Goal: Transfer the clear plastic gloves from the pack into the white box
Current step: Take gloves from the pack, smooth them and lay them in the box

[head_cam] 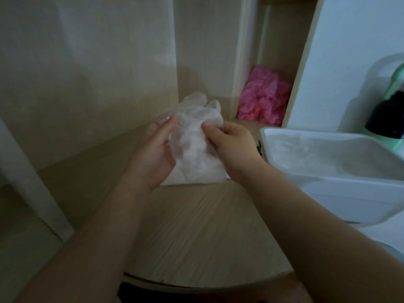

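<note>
A bundle of clear plastic gloves [192, 132] is held up between both hands above the wooden shelf, its glove fingers sticking up at the top. My left hand [153, 147] cups the bundle's left side with fingers nearly straight. My right hand [229, 145] pinches the bundle's right edge between thumb and curled fingers. Beneath the bundle lies the flat clear pack [196, 173] on the shelf. The white box [328, 171] stands to the right, its inside holding more clear gloves [306, 149].
A heap of pink plastic gloves [262, 97] fills a narrow cubby behind my right hand. Wooden walls [87, 73] close in the left and back. A dark and green object [389, 114] sits at the far right behind the box. The rounded shelf edge [196, 283] is near me.
</note>
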`<state>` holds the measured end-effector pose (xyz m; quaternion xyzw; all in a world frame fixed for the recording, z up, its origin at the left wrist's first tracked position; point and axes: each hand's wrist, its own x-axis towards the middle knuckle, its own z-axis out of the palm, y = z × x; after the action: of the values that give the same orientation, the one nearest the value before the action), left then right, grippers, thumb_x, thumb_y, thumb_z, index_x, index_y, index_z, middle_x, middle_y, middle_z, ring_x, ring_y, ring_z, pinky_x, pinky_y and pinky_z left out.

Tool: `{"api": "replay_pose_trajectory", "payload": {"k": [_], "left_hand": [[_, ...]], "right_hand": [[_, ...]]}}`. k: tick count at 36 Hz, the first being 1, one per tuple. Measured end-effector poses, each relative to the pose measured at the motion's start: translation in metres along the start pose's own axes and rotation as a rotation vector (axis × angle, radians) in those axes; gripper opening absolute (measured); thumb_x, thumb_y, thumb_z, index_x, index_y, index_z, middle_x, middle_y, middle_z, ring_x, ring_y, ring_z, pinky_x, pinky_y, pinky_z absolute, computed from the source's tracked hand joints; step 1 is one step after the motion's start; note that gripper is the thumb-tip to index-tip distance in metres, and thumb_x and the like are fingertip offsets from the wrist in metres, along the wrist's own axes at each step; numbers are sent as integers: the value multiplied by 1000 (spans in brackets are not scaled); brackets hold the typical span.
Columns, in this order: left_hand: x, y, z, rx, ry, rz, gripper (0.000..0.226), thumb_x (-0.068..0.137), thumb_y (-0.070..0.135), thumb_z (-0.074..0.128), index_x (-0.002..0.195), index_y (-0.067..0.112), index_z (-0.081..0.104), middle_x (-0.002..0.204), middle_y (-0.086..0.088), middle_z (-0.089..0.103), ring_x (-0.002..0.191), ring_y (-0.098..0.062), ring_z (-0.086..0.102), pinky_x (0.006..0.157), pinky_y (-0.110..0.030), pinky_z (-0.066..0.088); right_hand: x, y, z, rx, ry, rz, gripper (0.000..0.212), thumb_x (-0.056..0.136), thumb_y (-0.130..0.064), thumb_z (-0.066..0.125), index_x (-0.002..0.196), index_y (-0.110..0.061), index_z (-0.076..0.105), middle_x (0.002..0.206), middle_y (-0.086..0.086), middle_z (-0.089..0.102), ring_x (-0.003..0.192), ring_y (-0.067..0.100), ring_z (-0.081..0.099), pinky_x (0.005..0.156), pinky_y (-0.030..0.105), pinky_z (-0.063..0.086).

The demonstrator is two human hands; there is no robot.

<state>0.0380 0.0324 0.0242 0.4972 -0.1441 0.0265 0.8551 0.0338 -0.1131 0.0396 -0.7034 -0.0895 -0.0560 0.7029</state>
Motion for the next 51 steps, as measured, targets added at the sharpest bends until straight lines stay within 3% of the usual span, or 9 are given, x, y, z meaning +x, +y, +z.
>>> {"api": "replay_pose_trajectory", "payload": {"k": [6, 11, 15, 21, 26, 30, 40, 46, 51], "left_hand": [[-16, -2, 25, -84, -204, -213, 50, 85, 35, 55, 126, 6, 58, 121, -12, 64, 108, -22, 63, 92, -35, 52], [-10, 5, 40, -116, -116, -185, 48, 90, 21, 46, 130, -4, 52, 130, -21, 57, 121, -29, 55, 99, -38, 48], [-4, 9, 45, -118, -137, -135, 32, 83, 17, 51, 102, 2, 71, 100, -13, 72, 94, -23, 69, 74, -32, 57], [4, 6, 45, -17, -86, -54, 40, 78, 17, 64, 116, 5, 62, 105, -8, 68, 95, -17, 65, 77, -27, 54], [1, 8, 49, -54, -79, -17, 14, 76, 8, 63, 91, 8, 62, 68, 2, 68, 59, -5, 63, 54, -16, 52], [-3, 16, 57, 19, -161, -59, 32, 76, -1, 55, 105, 10, 58, 64, 7, 64, 45, 0, 52, 36, -11, 37], [39, 12, 49, 595, 608, 373, 46, 77, 3, 65, 115, 28, 57, 96, 9, 52, 84, -10, 52, 74, -25, 48], [34, -6, 96, 910, 219, 491, 28, 84, 13, 67, 106, 30, 65, 94, 17, 61, 88, -3, 57, 82, -19, 46], [35, -20, 137, 1304, -400, 245, 31, 86, 36, 65, 117, 30, 65, 117, 11, 58, 106, -2, 54, 92, -19, 41]], "right_hand": [[0, -24, -13, -93, 0, -79, 19, 90, -22, 63, 84, -4, 64, 60, -1, 55, 46, 7, 46, 46, 23, 40], [-2, -34, -26, -235, 95, -144, 28, 89, -26, 63, 90, 1, 66, 63, 1, 58, 52, 14, 50, 53, 32, 44], [-3, -37, -35, -353, 163, -181, 28, 92, -29, 57, 86, -4, 65, 65, 0, 57, 56, 11, 50, 61, 34, 47], [-2, -37, -40, -346, 190, -188, 28, 95, -30, 52, 90, -7, 66, 71, 0, 56, 66, 11, 51, 66, 32, 48], [1, -35, -42, -256, 273, -212, 33, 95, -29, 50, 90, 2, 61, 70, 3, 50, 61, 9, 47, 58, 23, 43], [4, -38, -50, -235, 311, -245, 27, 97, -24, 48, 84, -3, 59, 62, -5, 49, 39, -6, 42, 39, 7, 35], [18, -48, -107, -623, 354, -165, 24, 98, -25, 46, 93, -7, 62, 75, 4, 60, 65, 16, 55, 55, 25, 45], [22, -39, -165, -966, 432, 50, 25, 97, -18, 41, 100, -2, 59, 96, 15, 60, 86, 30, 54, 71, 31, 40], [14, -34, -208, -1205, 420, 172, 18, 97, -8, 39, 104, 0, 53, 98, 14, 56, 87, 28, 52, 70, 30, 38]]}}
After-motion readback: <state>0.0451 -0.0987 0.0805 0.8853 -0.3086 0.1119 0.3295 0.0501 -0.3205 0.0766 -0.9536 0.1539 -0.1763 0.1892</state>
